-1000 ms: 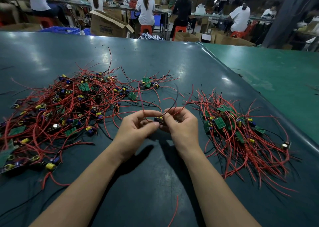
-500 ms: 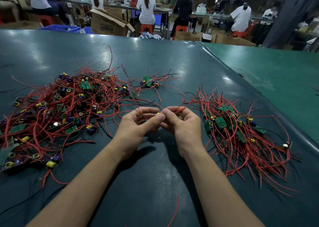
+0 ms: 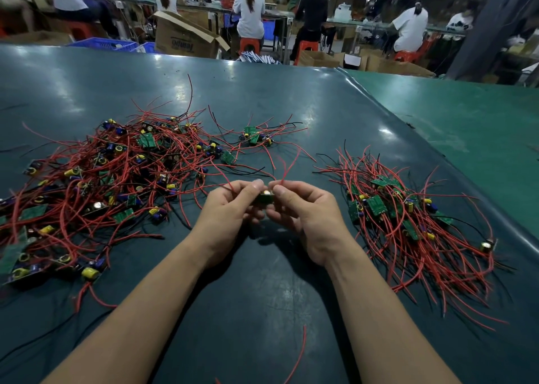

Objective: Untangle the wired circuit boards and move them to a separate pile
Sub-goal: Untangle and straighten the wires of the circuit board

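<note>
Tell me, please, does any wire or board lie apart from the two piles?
Yes. One loose red wire lies alone between the forearms, no board attached. A small cluster of boards sits apart, beyond the left pile.

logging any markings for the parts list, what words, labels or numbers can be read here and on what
Cardboard box beyond the table: one dark printed word, which appears upside down and is too blurred to read for certain.
Circuit board held between left hand and right hand: no readable marking.
Boards in the tangled pile and the sorted pile: any print too small to read.
</note>
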### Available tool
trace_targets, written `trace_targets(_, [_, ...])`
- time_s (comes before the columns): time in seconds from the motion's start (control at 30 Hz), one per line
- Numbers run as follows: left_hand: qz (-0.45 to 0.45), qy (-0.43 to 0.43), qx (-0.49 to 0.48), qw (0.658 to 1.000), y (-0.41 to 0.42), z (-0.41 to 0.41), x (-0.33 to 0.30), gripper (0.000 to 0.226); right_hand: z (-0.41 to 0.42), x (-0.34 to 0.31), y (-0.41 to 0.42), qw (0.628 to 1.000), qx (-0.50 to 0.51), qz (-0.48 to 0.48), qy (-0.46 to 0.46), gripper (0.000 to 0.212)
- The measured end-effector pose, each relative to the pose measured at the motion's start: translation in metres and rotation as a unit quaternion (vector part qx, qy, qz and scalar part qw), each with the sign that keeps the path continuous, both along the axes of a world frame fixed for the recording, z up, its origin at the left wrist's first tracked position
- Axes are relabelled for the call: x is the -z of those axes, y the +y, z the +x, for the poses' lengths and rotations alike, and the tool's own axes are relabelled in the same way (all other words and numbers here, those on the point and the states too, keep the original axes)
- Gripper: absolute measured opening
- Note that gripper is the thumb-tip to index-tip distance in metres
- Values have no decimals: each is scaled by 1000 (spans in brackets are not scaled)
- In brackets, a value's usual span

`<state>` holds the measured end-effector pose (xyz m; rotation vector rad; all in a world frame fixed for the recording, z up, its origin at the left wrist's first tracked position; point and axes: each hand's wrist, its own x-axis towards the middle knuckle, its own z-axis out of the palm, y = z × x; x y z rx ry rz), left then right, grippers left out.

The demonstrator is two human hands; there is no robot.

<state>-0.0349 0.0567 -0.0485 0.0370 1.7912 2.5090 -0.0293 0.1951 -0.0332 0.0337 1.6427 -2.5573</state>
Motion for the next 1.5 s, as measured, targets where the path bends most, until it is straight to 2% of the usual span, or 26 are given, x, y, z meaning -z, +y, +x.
trace_targets(0.07, [17, -2, 10, 1000, -1, 0, -1, 16, 0, 0, -1, 1000, 20, 5, 12, 6])
trace_targets(0.23, [-15, 33, 26, 999, -2, 5, -1, 34, 0, 1, -2, 998, 33, 39, 32, 5])
trace_targets(0.43, [-81, 101, -32, 991, -2, 5, -2, 24, 0, 4, -5, 990, 85, 111, 28, 17])
trace_targets(0.57, [-106, 120, -35, 987, -4, 6, -5, 26, -3, 3, -5, 987, 136, 83, 16, 25])
trace_targets(0.9, [-106, 126, -3, 986, -3, 10, -8, 27, -11, 1, 12, 943, 332, 22, 17, 22])
trace_targets(1.03, [-58, 106, 6, 993, -6, 9, -8, 28, -12, -2, 14, 948, 300, -108, -25, 16])
trace_targets(1.17, [-52, 98, 28, 993, -7, 9, -6, 35, -13, -5, 18, 951, 240, -182, -73, 18])
trace_targets(1.5, [-50, 93, 34, 994, -7, 7, -7, 37, -14, -6, 29, 938, 163, -288, -103, 32])
